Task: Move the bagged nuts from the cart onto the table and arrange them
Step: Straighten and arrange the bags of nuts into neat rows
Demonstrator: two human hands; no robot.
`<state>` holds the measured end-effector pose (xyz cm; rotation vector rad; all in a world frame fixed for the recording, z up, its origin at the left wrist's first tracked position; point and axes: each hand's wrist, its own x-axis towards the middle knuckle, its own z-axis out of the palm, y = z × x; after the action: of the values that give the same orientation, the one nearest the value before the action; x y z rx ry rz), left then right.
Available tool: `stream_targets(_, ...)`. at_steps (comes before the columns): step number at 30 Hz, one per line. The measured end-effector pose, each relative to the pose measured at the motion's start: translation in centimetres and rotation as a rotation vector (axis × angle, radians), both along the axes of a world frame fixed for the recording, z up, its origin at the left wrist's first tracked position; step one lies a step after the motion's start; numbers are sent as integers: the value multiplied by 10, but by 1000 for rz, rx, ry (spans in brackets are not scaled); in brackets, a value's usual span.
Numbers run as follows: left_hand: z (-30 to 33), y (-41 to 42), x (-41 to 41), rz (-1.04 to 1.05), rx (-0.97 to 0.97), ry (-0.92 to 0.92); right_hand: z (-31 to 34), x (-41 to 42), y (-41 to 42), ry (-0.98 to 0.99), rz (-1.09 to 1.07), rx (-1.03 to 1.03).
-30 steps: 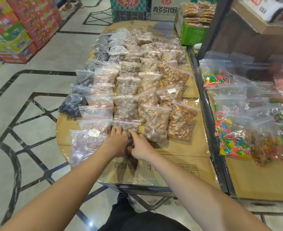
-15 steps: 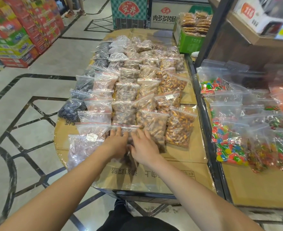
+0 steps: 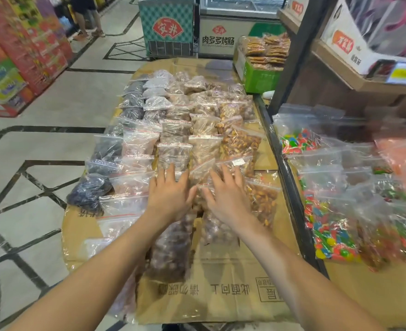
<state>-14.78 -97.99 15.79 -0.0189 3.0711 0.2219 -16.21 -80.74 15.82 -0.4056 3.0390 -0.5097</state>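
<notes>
Since a second ago my hands have slid forward, away from the near bags. My left hand [image 3: 171, 193] and right hand [image 3: 226, 192] lie flat, fingers spread, pressing on the bagged nuts [image 3: 173, 154] laid in rows across the cardboard-covered table [image 3: 221, 297].

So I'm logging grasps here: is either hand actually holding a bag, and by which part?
Neither: the left hand and right hand lie flat, fingers straight, on the bagged nuts.
</notes>
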Motion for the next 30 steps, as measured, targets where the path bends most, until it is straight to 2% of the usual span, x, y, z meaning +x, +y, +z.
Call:
stream_targets(8,8,-17,-87,-22,-16,10,5,-80,-19,-39,-38,-7)
stream_targets(15,-5,-27,-192,-73,30,-15,-5,-195,-38,-83,-96,-21)
stream_targets(22,-35,-22,-293,-22,301,-74,-20,-303,-50,-113,-126,-139)
stream_targets(30,-58,0,-325,66,550,-141,-42,-336,-59,-254,-208,-167)
